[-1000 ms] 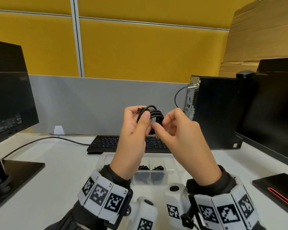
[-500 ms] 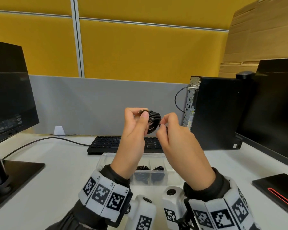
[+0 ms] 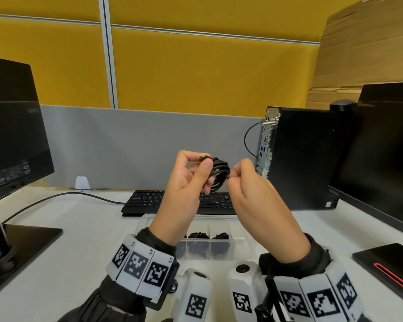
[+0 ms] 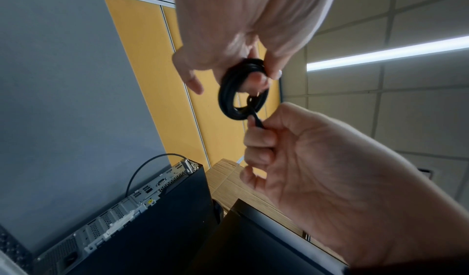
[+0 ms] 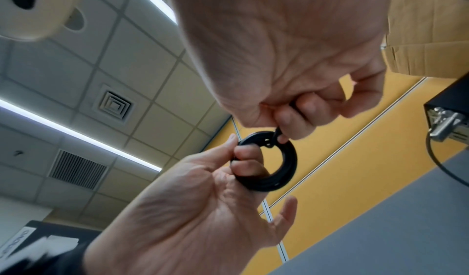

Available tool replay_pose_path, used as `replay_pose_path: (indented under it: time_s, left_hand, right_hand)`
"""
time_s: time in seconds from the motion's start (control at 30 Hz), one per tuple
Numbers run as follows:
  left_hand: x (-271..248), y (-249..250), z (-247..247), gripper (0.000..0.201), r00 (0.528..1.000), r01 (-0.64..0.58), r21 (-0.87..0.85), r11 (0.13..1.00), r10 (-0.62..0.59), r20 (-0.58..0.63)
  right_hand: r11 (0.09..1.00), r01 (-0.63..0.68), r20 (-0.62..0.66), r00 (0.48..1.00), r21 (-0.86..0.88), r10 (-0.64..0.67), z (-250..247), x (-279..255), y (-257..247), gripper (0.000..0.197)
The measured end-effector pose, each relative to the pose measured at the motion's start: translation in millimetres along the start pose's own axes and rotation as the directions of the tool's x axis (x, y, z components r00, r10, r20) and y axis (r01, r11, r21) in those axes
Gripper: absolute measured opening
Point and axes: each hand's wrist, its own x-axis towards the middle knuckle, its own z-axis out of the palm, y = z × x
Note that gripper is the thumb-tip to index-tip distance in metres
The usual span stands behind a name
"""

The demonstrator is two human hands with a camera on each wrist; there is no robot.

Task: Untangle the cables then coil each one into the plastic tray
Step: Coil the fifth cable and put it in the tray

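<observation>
Holding a small black cable coil [image 3: 219,174] up in the air above the desk [image 3: 68,228], the person is near the end of winding it. The left hand [image 3: 184,194] pinches the ring of loops between thumb and curled fingers, with two fingers poked through the hole. The right hand [image 3: 254,201] is curled too, and it pinches the loose end of the cable just beside the ring. A little metal plug [image 3: 202,157] sticks out by the left thumb.

The plastic tray [image 3: 221,220] sits on the desk right under the hands, in front of the keyboard [image 3: 149,201]. Two dark coils [image 3: 198,235] already lie in its pockets, so I think this job is well along.

To do this step well, I would keep the left pinch firm — if it lets go, the loops will likely spring apart. The right hand should tuck the last bit round or through the ring, snug but not yanked, so the ring stays small and round. Then lower it straight down into a free pocket, and only let go once it sits on the bottom. From here I cannot tell which pockets are free — the hands hide part of the tray.
</observation>
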Motion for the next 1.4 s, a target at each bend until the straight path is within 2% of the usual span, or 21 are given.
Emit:
replay_pose_path:
  time_s: [0.1, 0.2, 0.3, 0.4, 0.53, 0.67, 0.8, 1.07, 1.23, 1.4]
  left_hand:
    - [1, 2, -4, 0.022, 0.996, 0.05, -0.003, 0.999, -0.05, 0.07]
    - [1, 1, -5, 0.028, 0.984, 0.1, -0.026, 0.995, -0.095, 0.15]
    - [0, -2, -2, 0.034, 0.984, 0.098, 0.002, 0.995, -0.097, 0.152]
    - [-1, -5, 0, 0.03, 0.99, 0.068, 0.052, 0.996, -0.073, 0.122]
    - [-2, -3, 2, 0.026, 0.994, -0.001, 0.089, 0.996, -0.009, 0.113]
    - [-4, -1, 3, 0.021, 0.988, -0.092, 0.127, 0.988, 0.075, 0.137]
    - [-4, -1, 1, 0.025, 0.981, -0.135, 0.138, 0.981, 0.114, 0.156]
    - [-3, -2, 3, 0.024, 0.979, -0.183, 0.154, 0.971, 0.165, 0.123]
    - [-4, 0, 4, 0.022, 0.977, -0.212, 0.203, 0.956, 0.202, 0.07]
    - [-3, 5, 4, 0.018, 0.981, -0.196, 0.175, 0.965, 0.194, 0.028]
  right_hand:
    - [0.998, 0.025, -0.02, 0.999, -0.055, -0.026, -1, 0, 2, 0.019]
    - [0.994, 0.043, -0.116, 0.992, -0.102, -0.055, -1, 3, 4, 0.018]
    - [0.985, 0.09, -0.232, 0.965, -0.149, -0.123, 3, 4, 6, 0.018]
    - [0.973, 0.101, -0.294, 0.942, -0.209, -0.161, 6, 3, 7, 0.02]
    - [0.978, 0.113, -0.256, 0.954, -0.176, -0.156, 5, 4, 10, 0.02]
    - [0.968, 0.152, -0.291, 0.934, -0.201, -0.207, 2, 2, 7, 0.017]
    - [0.977, 0.182, -0.224, 0.953, -0.114, -0.204, 3, 4, 5, 0.018]
    - [0.953, 0.121, -0.027, 0.993, 0.279, -0.118, -6, 7, 5, 0.017]
    - [0.861, 0.061, 0.122, 0.983, 0.504, -0.14, -13, 9, 6, 0.022]
    - [0.776, -0.007, 0.182, 0.973, 0.63, -0.14, -14, 12, 14, 0.025]
